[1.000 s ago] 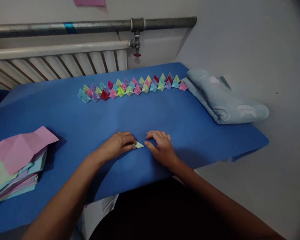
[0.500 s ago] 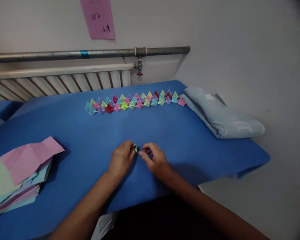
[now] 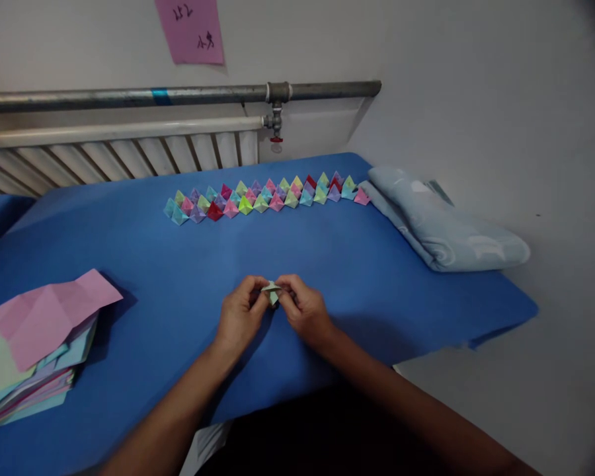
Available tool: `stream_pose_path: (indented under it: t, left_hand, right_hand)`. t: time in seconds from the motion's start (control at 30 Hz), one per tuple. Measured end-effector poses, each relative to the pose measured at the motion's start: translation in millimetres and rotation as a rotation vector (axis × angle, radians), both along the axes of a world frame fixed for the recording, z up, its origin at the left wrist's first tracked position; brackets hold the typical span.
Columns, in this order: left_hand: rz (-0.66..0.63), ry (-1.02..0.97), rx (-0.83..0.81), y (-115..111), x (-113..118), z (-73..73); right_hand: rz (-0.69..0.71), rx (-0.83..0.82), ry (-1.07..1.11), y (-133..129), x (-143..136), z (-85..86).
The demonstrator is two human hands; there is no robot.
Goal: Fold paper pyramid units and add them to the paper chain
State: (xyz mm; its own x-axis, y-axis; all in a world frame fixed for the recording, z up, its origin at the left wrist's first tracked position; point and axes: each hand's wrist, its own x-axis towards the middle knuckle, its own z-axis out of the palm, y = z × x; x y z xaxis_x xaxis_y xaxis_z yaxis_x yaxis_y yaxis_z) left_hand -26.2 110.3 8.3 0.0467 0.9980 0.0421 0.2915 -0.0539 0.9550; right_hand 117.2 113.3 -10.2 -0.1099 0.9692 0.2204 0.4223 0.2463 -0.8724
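A small folded piece of pale green paper point(image 3: 273, 292) is pinched between both hands above the blue-covered surface point(image 3: 178, 277). My left hand point(image 3: 240, 311) grips its left side with thumb and fingers. On the other side, my right hand point(image 3: 305, 309) pinches the right edge, its thumb near the paper's middle. The fingertips partly cover the paper. Beyond the hands, several folded paper pieces point(image 3: 245, 206) in pink, green, blue, purple and red stand in close rows.
A stack of coloured paper sheets point(image 3: 49, 387) lies at the left, topped by a creased pink sheet point(image 3: 54, 317). A folded light-blue blanket point(image 3: 441, 225) rests at the right. Behind run a radiator point(image 3: 129, 155) and a metal pipe point(image 3: 208, 95) with a red-handled valve point(image 3: 276, 125).
My right hand has moved left and taken hold of the green paper, which only my left hand held before. The paper is now turned more toward me. The view has shifted slightly.
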Motion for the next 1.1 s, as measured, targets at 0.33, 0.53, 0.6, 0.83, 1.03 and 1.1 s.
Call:
stream_pose_path:
  t: [0.33, 0.53, 0.6, 0.83, 1.03, 1.1]
  left_hand:
    - [-0.003, -0.441, -0.263, 6.7, -3.0, 6.5]
    - [0.004, -0.512, -0.335, 8.0, -5.5, 3.7]
    - [0.006, -0.491, -0.335, 7.9, -5.8, 2.6]
    - [-0.085, -0.422, -0.320, 6.2, -6.0, 2.3]
    - [-0.160, -0.370, -0.324, 4.7, -5.4, 4.7]
    - [-0.198, -0.292, -0.321, 3.5, -5.5, 7.1]
  right_hand:
    - [0.035, 0.061, 0.105, -1.5, 2.6, 7.2]
    - [0.075, 0.026, 0.185, -5.1, 3.8, 13.0]
    - [0.037, -0.110, 0.292, -4.0, 3.6, 13.9]
    - [0.092, -0.423, 0.418, 7.2, 2.9, 17.4]
    - [0.054, -0.465, 0.475, 6.8, 6.2, 16.7]
    - [0.041, -0.474, 0.507, 7.0, 7.4, 16.5]
